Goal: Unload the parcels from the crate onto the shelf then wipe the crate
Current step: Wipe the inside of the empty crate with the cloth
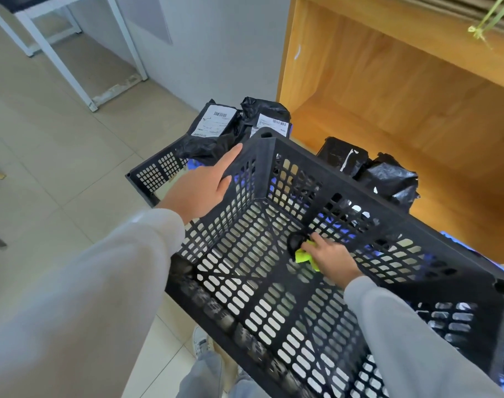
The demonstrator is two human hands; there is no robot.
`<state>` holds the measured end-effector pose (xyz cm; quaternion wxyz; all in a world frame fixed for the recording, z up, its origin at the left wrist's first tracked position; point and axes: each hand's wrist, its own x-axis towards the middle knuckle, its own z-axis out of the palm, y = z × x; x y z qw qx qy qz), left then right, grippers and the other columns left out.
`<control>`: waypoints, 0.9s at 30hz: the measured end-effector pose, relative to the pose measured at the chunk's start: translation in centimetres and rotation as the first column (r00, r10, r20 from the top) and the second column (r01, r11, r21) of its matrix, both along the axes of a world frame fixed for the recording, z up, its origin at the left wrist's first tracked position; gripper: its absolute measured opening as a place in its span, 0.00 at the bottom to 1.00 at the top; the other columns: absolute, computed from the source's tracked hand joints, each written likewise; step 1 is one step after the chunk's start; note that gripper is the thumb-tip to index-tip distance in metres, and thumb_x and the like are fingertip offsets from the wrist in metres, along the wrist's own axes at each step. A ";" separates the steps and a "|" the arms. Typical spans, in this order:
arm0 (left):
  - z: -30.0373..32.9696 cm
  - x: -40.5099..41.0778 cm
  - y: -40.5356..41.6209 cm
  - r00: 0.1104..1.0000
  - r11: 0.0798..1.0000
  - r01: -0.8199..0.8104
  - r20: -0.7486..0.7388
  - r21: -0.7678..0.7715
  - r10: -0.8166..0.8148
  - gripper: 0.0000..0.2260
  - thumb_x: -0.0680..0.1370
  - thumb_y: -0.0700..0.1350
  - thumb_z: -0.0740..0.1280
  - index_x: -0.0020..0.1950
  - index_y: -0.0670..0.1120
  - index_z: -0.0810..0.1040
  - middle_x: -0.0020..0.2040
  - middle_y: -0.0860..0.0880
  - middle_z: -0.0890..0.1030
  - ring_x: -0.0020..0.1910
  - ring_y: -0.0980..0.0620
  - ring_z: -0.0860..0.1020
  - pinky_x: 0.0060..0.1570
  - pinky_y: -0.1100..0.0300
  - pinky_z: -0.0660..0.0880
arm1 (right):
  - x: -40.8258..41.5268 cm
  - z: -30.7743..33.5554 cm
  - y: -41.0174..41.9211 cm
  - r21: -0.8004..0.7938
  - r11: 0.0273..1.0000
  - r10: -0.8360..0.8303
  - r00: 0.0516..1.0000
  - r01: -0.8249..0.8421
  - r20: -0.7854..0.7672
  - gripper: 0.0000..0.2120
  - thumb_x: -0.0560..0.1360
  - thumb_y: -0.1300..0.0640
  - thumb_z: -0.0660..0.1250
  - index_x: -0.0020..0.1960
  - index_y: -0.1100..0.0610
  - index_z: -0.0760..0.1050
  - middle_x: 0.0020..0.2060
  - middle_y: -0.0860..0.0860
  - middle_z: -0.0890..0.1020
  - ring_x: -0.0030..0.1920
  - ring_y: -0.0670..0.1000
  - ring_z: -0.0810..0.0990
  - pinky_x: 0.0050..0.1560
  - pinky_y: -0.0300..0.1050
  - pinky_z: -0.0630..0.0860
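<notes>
While the left hand [204, 185] grips the far left rim of the black crate [273, 282], thumb inside the wall and fingers along its outer face, the right hand [328, 255] reaches down inside and holds a yellow-green cloth [303, 257] bunched under curled fingers, pressed against the crate's slotted floor close to its far wall. The crate is tilted, and no parcels lie in it. Two black parcels [368, 168] sit on the wooden shelf [417, 110] near its front edge, just beyond the crate's far rim. Two more black parcels with white labels [216, 124] lie heaped in a second black crate [156, 175] on the tiled floor [58, 153], left of the shelf.
</notes>
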<state>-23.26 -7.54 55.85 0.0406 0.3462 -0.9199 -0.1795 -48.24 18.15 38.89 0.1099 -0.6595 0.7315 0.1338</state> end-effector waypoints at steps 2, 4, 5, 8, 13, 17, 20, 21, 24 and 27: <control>-0.2 0.0 -0.1 1.000 1.000 0.005 -0.003 0.023 -0.005 0.31 0.86 0.46 0.57 0.83 0.57 0.43 0.24 0.49 0.69 0.21 0.52 0.65 0.22 0.59 0.63 | 0.2 -0.1 -0.1 -0.018 0.996 -0.090 0.994 0.089 -0.060 0.38 0.52 0.67 0.82 0.58 0.50 0.74 0.57 0.56 0.77 0.39 0.56 0.83 0.27 0.46 0.77; -0.3 0.0 -0.3 1.000 0.998 0.013 -0.015 0.053 -0.012 0.31 0.86 0.46 0.57 0.83 0.58 0.43 0.24 0.49 0.69 0.21 0.52 0.66 0.22 0.58 0.64 | 1.0 -0.3 0.0 -0.048 0.984 -0.176 0.981 0.172 -0.082 0.33 0.55 0.70 0.80 0.57 0.55 0.76 0.55 0.59 0.78 0.38 0.59 0.83 0.25 0.47 0.77; -0.4 0.0 -0.3 1.000 0.997 0.019 -0.018 0.068 -0.018 0.31 0.86 0.46 0.57 0.83 0.58 0.43 0.24 0.49 0.69 0.21 0.52 0.66 0.22 0.57 0.64 | 1.5 -0.1 0.1 -0.058 0.977 -0.212 0.972 0.207 -0.100 0.30 0.56 0.71 0.79 0.56 0.57 0.77 0.53 0.59 0.78 0.36 0.60 0.82 0.24 0.47 0.75; -0.4 0.1 -0.4 0.999 0.995 0.026 -0.030 0.095 -0.024 0.30 0.86 0.47 0.56 0.82 0.59 0.43 0.24 0.48 0.69 0.22 0.50 0.66 0.24 0.54 0.65 | 2.7 0.1 0.5 -0.075 0.946 -0.323 0.938 0.316 -0.126 0.29 0.56 0.73 0.79 0.54 0.59 0.76 0.49 0.58 0.76 0.33 0.58 0.79 0.21 0.45 0.65; -0.5 0.1 -0.5 0.999 0.994 0.027 -0.024 0.104 -0.025 0.30 0.86 0.47 0.56 0.82 0.59 0.42 0.24 0.48 0.69 0.22 0.50 0.67 0.24 0.51 0.67 | 4.0 0.1 1.5 -0.077 0.813 -0.576 0.816 0.577 0.031 0.18 0.70 0.64 0.75 0.58 0.58 0.76 0.57 0.58 0.76 0.35 0.59 0.83 0.29 0.46 0.70; -0.3 0.1 -0.4 0.999 0.994 0.028 -0.022 0.109 -0.025 0.30 0.86 0.47 0.56 0.82 0.60 0.42 0.25 0.47 0.70 0.22 0.49 0.68 0.25 0.48 0.70 | 6.0 -0.1 2.9 -0.044 0.720 -0.672 0.713 0.692 0.200 0.18 0.77 0.53 0.70 0.66 0.54 0.73 0.61 0.54 0.74 0.50 0.60 0.83 0.49 0.52 0.78; -0.1 0.1 -0.1 0.999 0.995 0.022 -0.026 0.096 -0.019 0.30 0.86 0.47 0.56 0.82 0.60 0.43 0.25 0.48 0.69 0.22 0.50 0.67 0.25 0.53 0.66 | 7.9 -0.1 3.6 -0.003 0.737 -0.643 0.703 0.676 0.303 0.18 0.76 0.53 0.71 0.64 0.54 0.75 0.60 0.54 0.75 0.51 0.61 0.82 0.52 0.52 0.76; 0.0 0.1 -0.1 1.000 0.995 0.021 -0.023 0.094 -0.019 0.30 0.86 0.47 0.56 0.82 0.60 0.43 0.25 0.48 0.69 0.22 0.50 0.67 0.26 0.54 0.66 | 8.5 0.0 3.8 0.029 0.752 -0.631 0.707 0.659 0.319 0.17 0.76 0.53 0.71 0.63 0.53 0.75 0.60 0.54 0.74 0.52 0.61 0.81 0.53 0.52 0.76; 0.0 0.1 -0.1 1.000 0.994 0.018 -0.012 0.107 -0.017 0.30 0.86 0.47 0.56 0.82 0.61 0.42 0.25 0.48 0.70 0.22 0.50 0.67 0.26 0.51 0.68 | 10.1 0.3 4.2 0.113 0.797 -0.589 0.724 0.593 0.358 0.17 0.75 0.53 0.71 0.63 0.50 0.75 0.62 0.52 0.74 0.53 0.59 0.81 0.53 0.50 0.76; 0.1 0.1 0.0 1.000 0.991 0.021 -0.014 0.131 -0.019 0.30 0.86 0.47 0.56 0.82 0.60 0.42 0.25 0.47 0.70 0.22 0.50 0.67 0.26 0.52 0.68 | 12.5 0.4 4.9 0.185 0.888 -0.459 0.803 0.421 0.379 0.17 0.74 0.53 0.71 0.62 0.48 0.75 0.61 0.49 0.74 0.54 0.56 0.81 0.55 0.48 0.77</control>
